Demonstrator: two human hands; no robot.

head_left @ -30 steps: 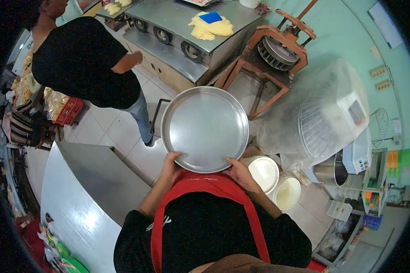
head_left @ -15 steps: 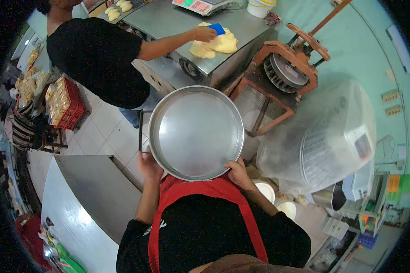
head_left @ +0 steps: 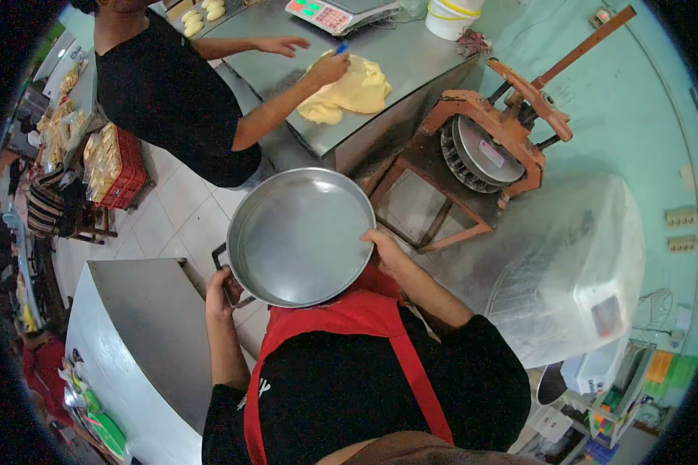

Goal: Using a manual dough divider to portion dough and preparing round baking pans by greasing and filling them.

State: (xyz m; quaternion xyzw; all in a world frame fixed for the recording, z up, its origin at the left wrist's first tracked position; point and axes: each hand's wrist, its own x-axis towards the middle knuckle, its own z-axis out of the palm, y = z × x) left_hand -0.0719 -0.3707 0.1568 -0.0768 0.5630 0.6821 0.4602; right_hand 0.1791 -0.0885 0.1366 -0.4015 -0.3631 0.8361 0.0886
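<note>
pan [head_left: 301,236] gripped on opposite sides, likely for balance: left hand [head_left: 220,293] round black handle [head_left: 215,257], right hand [head_left: 385,252] clamping rim [head_left: 302,170]

Left hand [head_left: 219,294] moved to dark handle [head_left: 215,256]; pan [head_left: 302,236] shifted leftward.

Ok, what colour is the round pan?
The pan is silver-grey; it shows best in the head view.

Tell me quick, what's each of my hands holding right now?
Left hand: closed on the dark handle beside the pan.
Right hand: closed, holding the pan.
</note>
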